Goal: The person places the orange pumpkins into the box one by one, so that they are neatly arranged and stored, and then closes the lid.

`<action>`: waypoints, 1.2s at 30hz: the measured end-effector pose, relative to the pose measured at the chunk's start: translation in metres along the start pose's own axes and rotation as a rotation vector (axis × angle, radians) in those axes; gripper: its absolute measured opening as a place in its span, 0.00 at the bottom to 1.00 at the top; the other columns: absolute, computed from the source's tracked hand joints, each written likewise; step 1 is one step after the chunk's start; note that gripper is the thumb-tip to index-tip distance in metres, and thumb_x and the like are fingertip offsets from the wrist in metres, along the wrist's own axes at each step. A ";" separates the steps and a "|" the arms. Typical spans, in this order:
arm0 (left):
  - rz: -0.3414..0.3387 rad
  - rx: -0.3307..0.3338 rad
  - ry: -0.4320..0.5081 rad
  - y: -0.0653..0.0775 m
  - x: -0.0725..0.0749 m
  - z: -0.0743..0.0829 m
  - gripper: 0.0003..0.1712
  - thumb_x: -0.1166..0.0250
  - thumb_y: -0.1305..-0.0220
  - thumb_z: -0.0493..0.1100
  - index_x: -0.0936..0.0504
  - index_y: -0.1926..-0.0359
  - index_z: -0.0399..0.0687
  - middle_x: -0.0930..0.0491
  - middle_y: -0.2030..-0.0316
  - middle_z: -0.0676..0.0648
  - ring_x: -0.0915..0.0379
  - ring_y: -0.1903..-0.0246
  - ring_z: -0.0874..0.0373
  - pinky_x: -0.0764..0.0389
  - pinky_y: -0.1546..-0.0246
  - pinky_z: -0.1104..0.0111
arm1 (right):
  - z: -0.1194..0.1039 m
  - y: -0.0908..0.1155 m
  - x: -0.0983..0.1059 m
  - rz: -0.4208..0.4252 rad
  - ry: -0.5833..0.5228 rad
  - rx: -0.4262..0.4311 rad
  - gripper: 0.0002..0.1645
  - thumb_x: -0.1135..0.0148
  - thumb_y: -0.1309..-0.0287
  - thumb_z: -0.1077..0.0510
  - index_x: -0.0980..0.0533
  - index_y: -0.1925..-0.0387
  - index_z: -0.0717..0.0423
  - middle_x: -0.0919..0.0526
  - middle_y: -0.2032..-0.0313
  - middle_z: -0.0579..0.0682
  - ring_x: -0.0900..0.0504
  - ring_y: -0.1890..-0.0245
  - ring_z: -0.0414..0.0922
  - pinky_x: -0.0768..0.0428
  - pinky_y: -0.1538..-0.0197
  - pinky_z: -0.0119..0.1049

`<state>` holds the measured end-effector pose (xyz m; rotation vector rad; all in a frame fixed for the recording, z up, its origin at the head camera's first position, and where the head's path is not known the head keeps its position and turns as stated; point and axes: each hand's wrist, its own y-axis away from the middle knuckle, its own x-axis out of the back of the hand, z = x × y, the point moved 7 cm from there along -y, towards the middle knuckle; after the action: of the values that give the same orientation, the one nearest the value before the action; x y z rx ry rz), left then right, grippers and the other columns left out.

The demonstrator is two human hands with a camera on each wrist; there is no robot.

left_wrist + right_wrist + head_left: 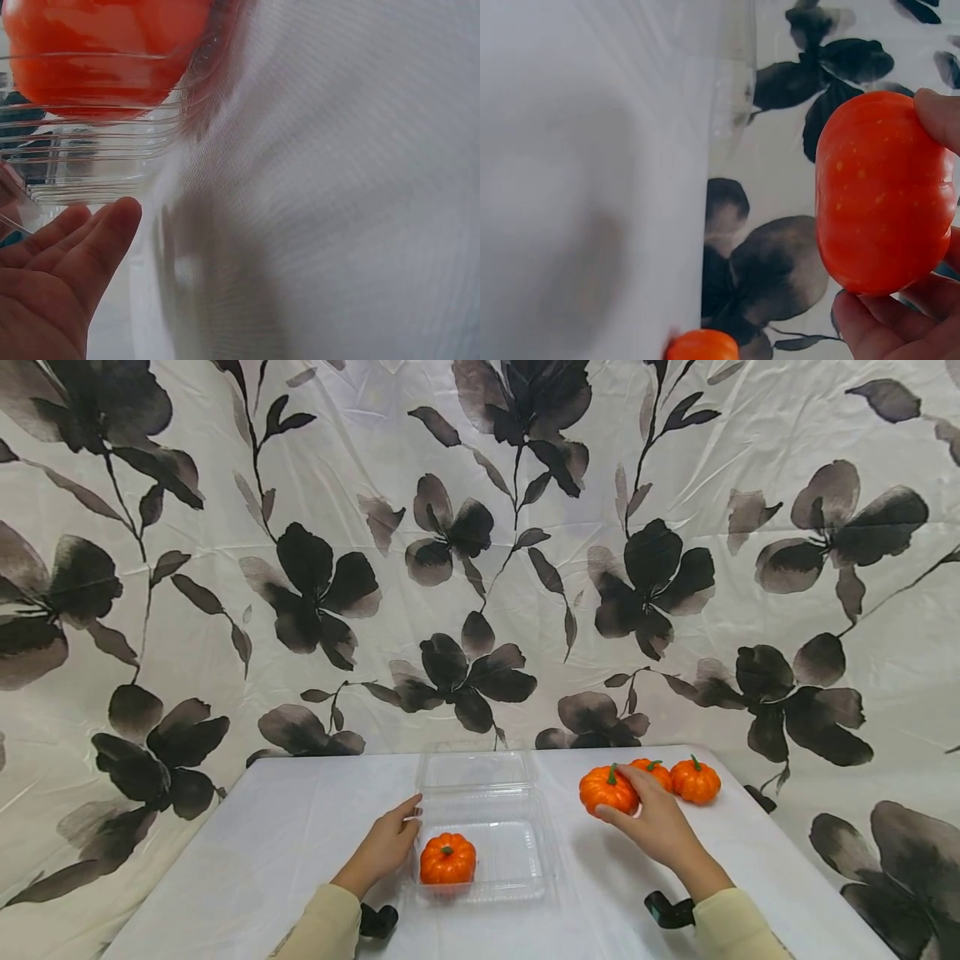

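Note:
In the head view, my right hand (pixel 660 827) grips a small orange pumpkin (pixel 602 791) with a green stem, held above the table at the right. The right wrist view shows that pumpkin (pixel 881 195) between thumb and fingers, its smooth side towards the camera. My left hand (pixel 388 843) is at the left side of a clear plastic clamshell box (pixel 517 852), which stands with its lid (pixel 474 770) folded back. Straight fingers of the left hand (pixel 67 262) touch or nearly touch the box's ribbed wall. Inside the box, at its front left, sits another pumpkin (pixel 447 858).
Two more pumpkins stand at the table's back right, one (pixel 696 779) in full sight and the other (pixel 651 770) partly behind the right hand. A white cloth covers the table (pixel 300 818). Behind it hangs a floral curtain (pixel 465 568).

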<state>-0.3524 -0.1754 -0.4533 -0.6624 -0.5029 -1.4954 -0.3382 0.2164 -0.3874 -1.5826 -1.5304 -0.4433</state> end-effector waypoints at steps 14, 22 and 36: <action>0.007 -0.008 -0.003 0.000 -0.002 0.000 0.28 0.50 0.31 0.39 0.35 0.30 0.41 0.24 0.41 0.35 0.29 0.66 0.55 0.26 0.72 0.70 | -0.022 0.002 -0.017 -0.016 -0.011 0.082 0.49 0.36 0.49 0.30 0.34 0.33 0.51 0.32 0.33 0.57 0.32 0.34 0.60 0.31 0.37 0.62; 0.004 -0.010 -0.013 0.001 -0.001 0.002 0.28 0.50 0.30 0.39 0.36 0.30 0.40 0.24 0.42 0.35 0.28 0.63 0.55 0.24 0.68 0.70 | -0.032 0.004 -0.025 -0.036 -0.034 0.080 0.49 0.35 0.50 0.30 0.34 0.33 0.50 0.31 0.33 0.56 0.31 0.34 0.58 0.29 0.37 0.60; -0.006 0.024 -0.017 0.000 -0.002 -0.002 0.29 0.50 0.30 0.41 0.36 0.29 0.44 0.25 0.40 0.36 0.28 0.60 0.54 0.19 0.62 0.66 | -0.047 0.005 -0.042 -0.080 -0.063 0.089 0.47 0.34 0.51 0.32 0.33 0.33 0.47 0.31 0.33 0.51 0.29 0.35 0.54 0.28 0.36 0.57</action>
<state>-0.3530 -0.1746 -0.4560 -0.6555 -0.5356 -1.4882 -0.3263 0.1549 -0.3944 -1.4834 -1.6437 -0.3679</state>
